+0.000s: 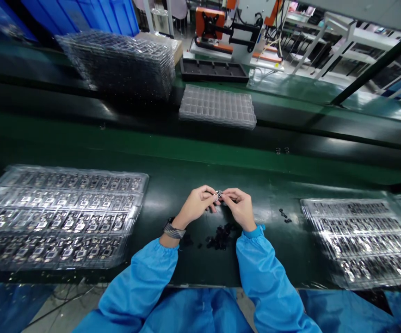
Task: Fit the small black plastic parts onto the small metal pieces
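Observation:
Between the fingertips of both hands is a small silvery electronic part (219, 194), mostly covered by the fingers. My left hand (200, 202) pinches it from the left, and my right hand (238, 206) grips its right side. Just below the hands, a loose heap of small black pieces (220, 237) lies on the dark green bench (165, 185). A few more black pieces (284, 215) sit to the right of my right hand.
Clear trays of small circuit boards (78, 217) stand at the left, with more filled trays (360, 236) at the right. Beyond the bench's centre are stacked empty clear trays (217, 105), a black tray (214, 70) and a tall tray stack (124, 64).

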`<state>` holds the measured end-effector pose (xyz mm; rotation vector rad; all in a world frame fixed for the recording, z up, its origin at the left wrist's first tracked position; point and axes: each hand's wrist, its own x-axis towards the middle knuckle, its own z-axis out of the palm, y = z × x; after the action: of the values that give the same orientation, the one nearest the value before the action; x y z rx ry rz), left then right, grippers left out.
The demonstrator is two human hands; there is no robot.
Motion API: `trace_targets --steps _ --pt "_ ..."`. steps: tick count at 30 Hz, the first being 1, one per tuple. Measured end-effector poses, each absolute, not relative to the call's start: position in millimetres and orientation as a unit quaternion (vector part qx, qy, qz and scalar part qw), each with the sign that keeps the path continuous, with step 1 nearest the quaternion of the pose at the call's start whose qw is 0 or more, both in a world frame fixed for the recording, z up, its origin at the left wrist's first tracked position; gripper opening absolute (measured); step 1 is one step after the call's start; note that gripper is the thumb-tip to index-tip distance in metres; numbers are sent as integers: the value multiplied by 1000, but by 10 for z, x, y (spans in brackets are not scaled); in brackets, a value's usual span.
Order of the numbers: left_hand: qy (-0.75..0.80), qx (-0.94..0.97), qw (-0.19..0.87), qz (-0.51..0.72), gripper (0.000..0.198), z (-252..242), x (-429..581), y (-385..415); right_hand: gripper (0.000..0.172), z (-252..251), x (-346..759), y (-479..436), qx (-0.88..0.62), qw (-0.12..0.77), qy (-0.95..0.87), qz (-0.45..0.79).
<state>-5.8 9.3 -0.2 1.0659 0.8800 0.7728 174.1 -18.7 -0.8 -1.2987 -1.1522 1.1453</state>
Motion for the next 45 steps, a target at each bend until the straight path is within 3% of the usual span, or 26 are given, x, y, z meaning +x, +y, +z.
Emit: trace_targets --steps 8,13,24,33,37,41,45 --pt "375 483 711 347 42 9 -65 89 43 79 1751 -184 -534 498 -435 527" --pt "378 488 703 353 40 3 -72 86 38 52 1740 -182 -517 470 -444 560" --pt "393 516 674 353 16 175 -18 -27 44 64 1686 -206 -524 488 -468 519" --pt "484 487 637 350 24 908 -673 -707 46 -70 1798 -167 -551 507 -478 459" --pt "640 489 457 376 34 1335 -1540 -1123 47 -165 1814 -144 -565 501 -484 442" --pt "768 429 207 428 53 1309 -2464 -1299 45 -180 1794 -156 -566 490 -501 434" --pt "825 371 169 393 67 1003 -3179 -1339 44 -228 1811 -149 -572 483 -511 422"
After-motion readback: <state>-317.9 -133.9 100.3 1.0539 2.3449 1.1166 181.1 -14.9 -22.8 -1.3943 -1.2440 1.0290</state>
